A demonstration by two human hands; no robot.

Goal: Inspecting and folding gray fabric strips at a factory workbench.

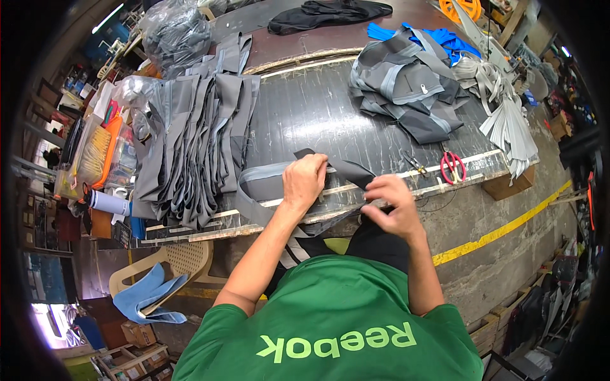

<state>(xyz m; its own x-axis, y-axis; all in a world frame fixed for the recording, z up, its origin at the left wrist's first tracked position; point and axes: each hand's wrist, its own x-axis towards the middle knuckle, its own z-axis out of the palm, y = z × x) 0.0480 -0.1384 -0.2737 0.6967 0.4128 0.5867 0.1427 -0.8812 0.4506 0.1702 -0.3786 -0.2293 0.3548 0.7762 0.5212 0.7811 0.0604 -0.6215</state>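
At the near edge of the table, my left hand (305, 182) is closed on a grey fabric strip (264, 189) with a lighter band along it. The strip loops to the left, and a dark length (351, 171) runs right from my left hand. My right hand (395, 206) is beside that dark length, its curled fingers and thumb apart. Its fingertips meet the strip's edge in view; whether they touch it I cannot tell. Some dark fabric (333, 222) hangs below the edge between my hands.
A thick stack of grey strips (203, 140) lies left. Grey pieces with a zipper (406, 82) are heaped right, near red-handled scissors (452, 167), small snips (416, 165) and pale strips (510, 130). A beige chair (187, 257) stands lower left, by the table.
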